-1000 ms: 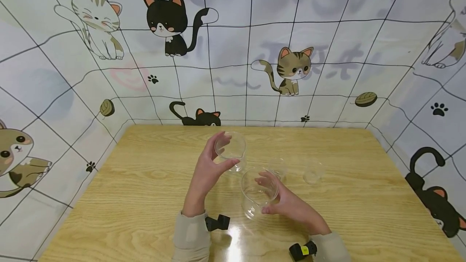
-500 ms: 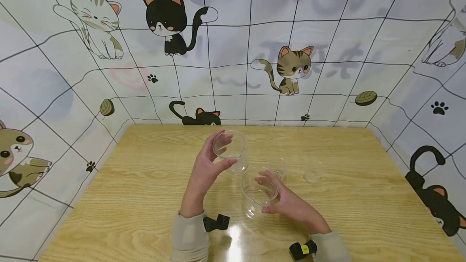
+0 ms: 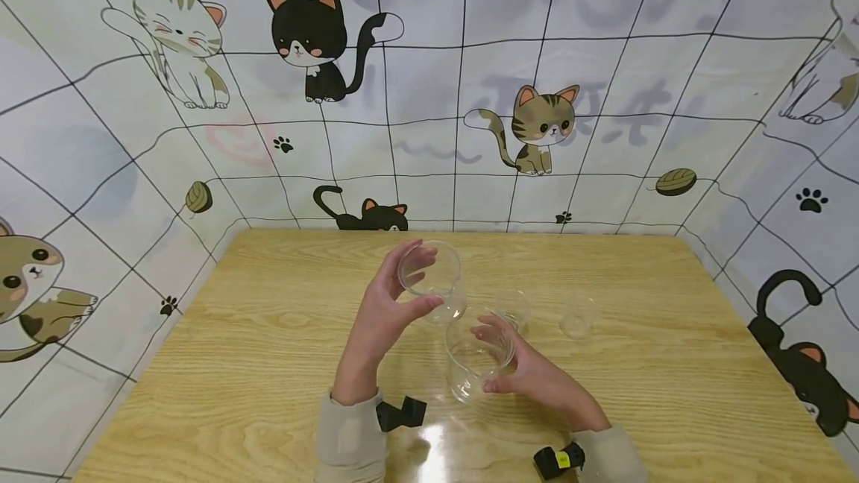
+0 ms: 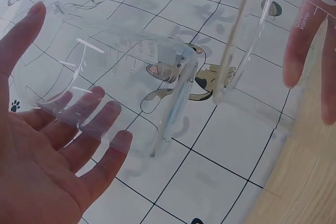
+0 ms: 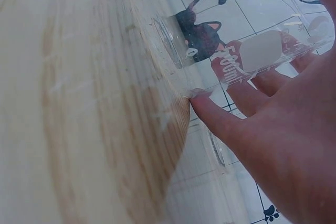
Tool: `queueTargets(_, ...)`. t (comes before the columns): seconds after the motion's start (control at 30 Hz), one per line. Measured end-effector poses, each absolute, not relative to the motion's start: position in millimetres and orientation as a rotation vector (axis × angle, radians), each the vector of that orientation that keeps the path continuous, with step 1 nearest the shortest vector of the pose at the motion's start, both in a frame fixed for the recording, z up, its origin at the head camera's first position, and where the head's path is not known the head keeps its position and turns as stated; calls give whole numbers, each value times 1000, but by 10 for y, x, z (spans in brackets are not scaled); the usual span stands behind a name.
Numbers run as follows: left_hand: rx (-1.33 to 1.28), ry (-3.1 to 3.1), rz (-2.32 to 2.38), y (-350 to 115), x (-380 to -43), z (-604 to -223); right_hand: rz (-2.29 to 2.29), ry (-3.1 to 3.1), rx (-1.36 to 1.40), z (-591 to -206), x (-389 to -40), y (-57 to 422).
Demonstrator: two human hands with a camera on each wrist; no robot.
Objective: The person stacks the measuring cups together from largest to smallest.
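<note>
My left hand [image 3: 384,311] grips a clear glass beaker [image 3: 436,278] between thumb and fingers. The beaker is tilted, its base swung toward the right and its rim toward the left. In the left wrist view faint printed marks show on its wall [image 4: 126,56]. My right hand [image 3: 537,373] holds a second clear glass beaker [image 3: 470,367], which looks upright, thumb on the near side and fingers behind. White "500ml" print [image 5: 233,61] marks it in the right wrist view. The two beakers are close together; whether they touch, or hold any clear liquid, I cannot tell.
Behind my right hand stands a smaller clear glass vessel [image 3: 512,308], partly hidden. Another small clear glass vessel [image 3: 577,319] is to its right. The wooden table [image 3: 268,334] is enclosed by cat-printed cloth [image 3: 429,95] at the back and both sides.
The left beaker has tilted further, its base swinging right toward the other beaker. My right hand and its beaker have stayed almost still.
</note>
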State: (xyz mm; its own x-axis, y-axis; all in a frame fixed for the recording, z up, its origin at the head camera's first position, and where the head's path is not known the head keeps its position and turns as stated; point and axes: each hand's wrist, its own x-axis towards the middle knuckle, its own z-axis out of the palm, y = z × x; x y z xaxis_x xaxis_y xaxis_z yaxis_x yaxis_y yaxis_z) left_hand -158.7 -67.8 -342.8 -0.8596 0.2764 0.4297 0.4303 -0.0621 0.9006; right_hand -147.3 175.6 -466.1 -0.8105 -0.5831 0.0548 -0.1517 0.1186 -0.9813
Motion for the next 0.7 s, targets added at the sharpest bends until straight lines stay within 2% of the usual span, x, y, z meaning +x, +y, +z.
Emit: queueTargets(0.7,-866,-2149,-2026,-598,-1521,-3355,-1744,2043,-692,-4659,-1468,1754)
